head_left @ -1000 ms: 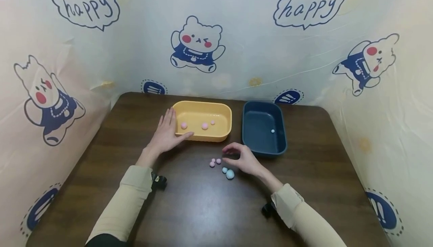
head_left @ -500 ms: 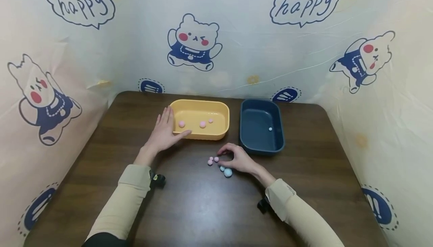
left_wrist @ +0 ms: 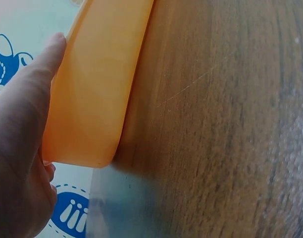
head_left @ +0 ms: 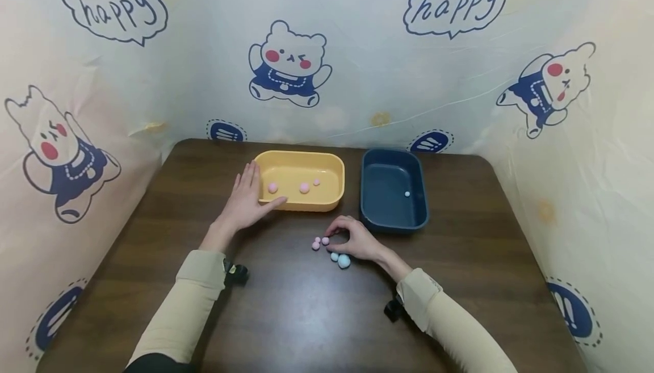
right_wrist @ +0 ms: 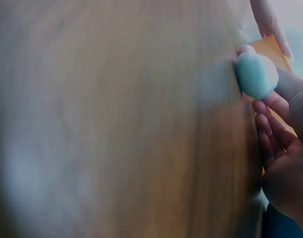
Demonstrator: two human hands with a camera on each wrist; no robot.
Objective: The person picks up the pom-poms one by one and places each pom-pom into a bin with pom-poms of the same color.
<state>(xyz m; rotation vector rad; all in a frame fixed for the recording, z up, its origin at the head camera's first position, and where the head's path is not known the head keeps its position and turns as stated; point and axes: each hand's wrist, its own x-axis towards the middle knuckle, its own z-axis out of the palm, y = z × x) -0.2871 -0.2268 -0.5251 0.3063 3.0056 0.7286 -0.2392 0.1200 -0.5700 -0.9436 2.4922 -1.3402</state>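
The left hand (head_left: 242,205) is laid against the left end of the yellow tray (head_left: 311,206), its fingers held straight and its thumb stretched along the near rim; the tray is touched, not enclosed in a fist; inside it, two larger pink balls (head_left: 304,188) and a smaller pink ball (head_left: 316,182) are seen, well apart from the blue balls on the table (head_left: 286,316); the right hand (head_left: 357,241) is held low over the table, thumb and forefinger curved, their tips brought to the rightmost pink ball (head_left: 325,241) of a group of three; whether that ball is pinched or only touched cannot be told; the other two pink balls (head_left: 315,246) are placed just to its left; below the right hand, a small blue ball (head_left: 334,256) and a bigger blue ball (head_left: 344,261) are set side by side, the bigger one also shown close up by the right wrist view; to the right of the yellow tray, a dark blue tray (head_left: 393,228) is placed, with one small pale ball (head_left: 407,194) held inside; at the back, a pale printed sheet (head_left: 352,49) is hung
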